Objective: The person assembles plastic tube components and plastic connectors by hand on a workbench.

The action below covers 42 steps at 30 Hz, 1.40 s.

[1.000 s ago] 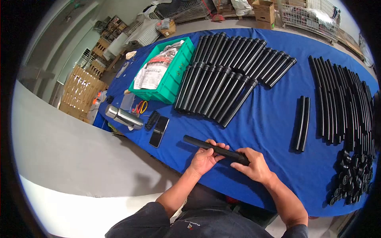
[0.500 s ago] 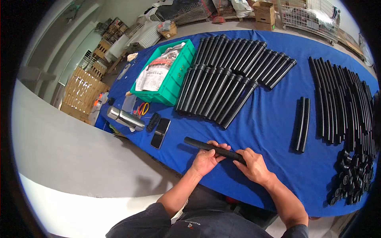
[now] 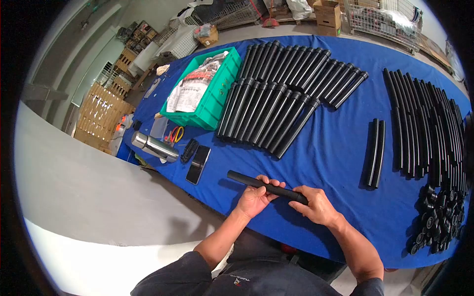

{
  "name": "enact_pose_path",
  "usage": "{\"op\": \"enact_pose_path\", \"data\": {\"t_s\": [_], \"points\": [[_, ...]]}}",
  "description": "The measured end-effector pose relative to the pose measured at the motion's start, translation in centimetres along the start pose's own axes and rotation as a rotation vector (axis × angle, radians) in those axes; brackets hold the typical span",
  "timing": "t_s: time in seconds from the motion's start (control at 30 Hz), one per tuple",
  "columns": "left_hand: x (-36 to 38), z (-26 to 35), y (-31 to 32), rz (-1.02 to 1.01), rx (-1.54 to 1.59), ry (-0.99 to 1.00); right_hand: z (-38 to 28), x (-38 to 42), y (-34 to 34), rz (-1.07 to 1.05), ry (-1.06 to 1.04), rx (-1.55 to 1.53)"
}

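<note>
A black plastic tube [image 3: 242, 178] lies across both hands above the near edge of the blue-covered table. My left hand [image 3: 256, 198] is closed around its middle, thumb on top and fingers behind. At the tube's right end, my right hand [image 3: 314, 204] grips what looks like a black end cap, with the palm over most of it. Two loose black tubes [image 3: 377, 154] lie side by side to the right. Beyond my hands, several capped black tubes [image 3: 269, 116] are laid out in two rows.
More black tubes [image 3: 424, 128] lie at the far right, above a heap of black caps [image 3: 437, 222]. A green crate [image 3: 224, 93] holds newspaper. Left of my hands are a phone [image 3: 198, 165], a steel flask [image 3: 155, 146] and yellow-handled scissors [image 3: 177, 134].
My right hand's fingers have shifted slightly at the tube's end, with the thumb lying further along the side. The tube and left hand stay nearly in place; the view has moved a little.
</note>
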State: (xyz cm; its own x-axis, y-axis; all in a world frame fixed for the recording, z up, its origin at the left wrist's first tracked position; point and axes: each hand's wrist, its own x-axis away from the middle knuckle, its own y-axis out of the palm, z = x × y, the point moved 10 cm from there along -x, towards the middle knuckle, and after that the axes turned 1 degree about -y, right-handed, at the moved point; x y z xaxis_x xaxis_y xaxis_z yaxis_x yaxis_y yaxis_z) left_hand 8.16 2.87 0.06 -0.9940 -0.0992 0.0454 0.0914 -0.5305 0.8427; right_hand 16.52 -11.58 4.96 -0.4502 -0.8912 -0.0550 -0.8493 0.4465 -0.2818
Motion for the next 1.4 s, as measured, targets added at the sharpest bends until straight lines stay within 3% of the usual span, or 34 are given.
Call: {"op": "enact_pose_path", "data": {"t_s": [0.13, 0.23, 0.33, 0.43, 0.53, 0.63, 0.73, 0.87, 0.97, 1.07, 1.17, 1.4], "points": [[-0.2, -0.1, 0.2, -0.012, 0.01, -0.008, -0.1, 0.1, -0.1, 0.002, 0.004, -0.016], [-0.1, -0.1, -0.1, -0.004, 0.052, -0.011, 0.4, 0.4, 0.3, -0.05, 0.212, -0.148], [-0.1, -0.1, -0.2, -0.006, 0.042, -0.006, 0.9, 0.4, 0.4, -0.039, 0.241, -0.173], [-0.2, -0.1, -0.2, 0.057, 0.022, 0.003, -0.7, 0.3, -0.5, 0.094, -0.094, 0.05], [-0.5, -0.2, 0.5, 0.013, 0.012, -0.004, -1.9, 0.4, -0.6, 0.167, -0.249, 0.369], [-0.4, -0.4, 0.0, -0.008, 0.013, -0.011, -2.0, 0.4, -1.1, 0.133, -0.205, 0.177], [-0.4, -0.1, 0.2, -0.012, -0.019, 0.003, 1.5, 0.5, 0.0, -0.065, 0.375, -0.217], [-0.5, -0.3, 0.1, 0.054, 0.036, -0.031, -2.8, 0.8, -1.1, 0.267, -0.342, 0.375], [-0.5, -0.3, 0.0, 0.017, 0.024, -0.023, -1.7, 0.6, -1.2, 0.196, -0.182, 0.178], [-0.5, -0.2, -0.2, 0.017, 0.022, -0.027, 1.4, 0.3, -0.3, -0.008, 0.239, -0.083], [-0.6, -0.2, -0.1, 0.025, 0.011, -0.013, -0.4, 0.2, -0.8, 0.112, -0.078, 0.072], [-0.5, -0.1, -0.2, 0.004, 0.026, 0.002, -0.9, 0.1, -0.8, 0.099, -0.086, 0.097]]}}
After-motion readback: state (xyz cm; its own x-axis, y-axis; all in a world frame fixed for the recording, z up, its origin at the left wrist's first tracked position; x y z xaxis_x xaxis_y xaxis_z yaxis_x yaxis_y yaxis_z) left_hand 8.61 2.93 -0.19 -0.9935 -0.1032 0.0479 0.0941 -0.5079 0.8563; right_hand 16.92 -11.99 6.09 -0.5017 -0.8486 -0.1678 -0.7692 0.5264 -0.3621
